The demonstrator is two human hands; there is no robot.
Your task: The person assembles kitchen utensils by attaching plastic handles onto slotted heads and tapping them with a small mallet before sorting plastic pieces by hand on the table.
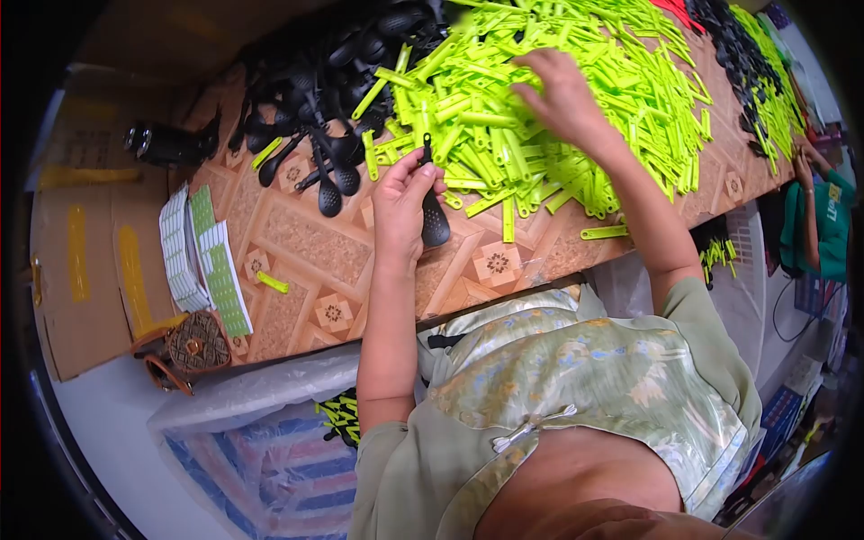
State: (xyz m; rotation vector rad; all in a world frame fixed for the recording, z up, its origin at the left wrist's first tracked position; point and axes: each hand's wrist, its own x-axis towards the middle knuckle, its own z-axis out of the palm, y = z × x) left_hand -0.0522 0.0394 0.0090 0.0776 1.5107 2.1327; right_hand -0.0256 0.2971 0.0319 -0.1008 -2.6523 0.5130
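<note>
My left hand point(405, 198) is closed round a black kitchen utensil point(436, 221); its narrow end points up past my fingers and its broad head hangs below them. Over the big heap of lime-green plastic handles point(504, 135), my right hand point(560, 97) has its thumb and fingers apart, with nothing seen between them. Whether its fingertips touch the heap I cannot tell. Black ladles and spoons point(331, 171) lie in a pile left of the green heap.
Printed sheets point(216, 261), a patterned bag point(196, 344) and a cardboard box point(90, 243) are at the left. One green handle point(272, 283) lies alone on the patterned table point(297, 234). A co-worker in a green shirt point(832, 216) is at the far right, near more piled parts.
</note>
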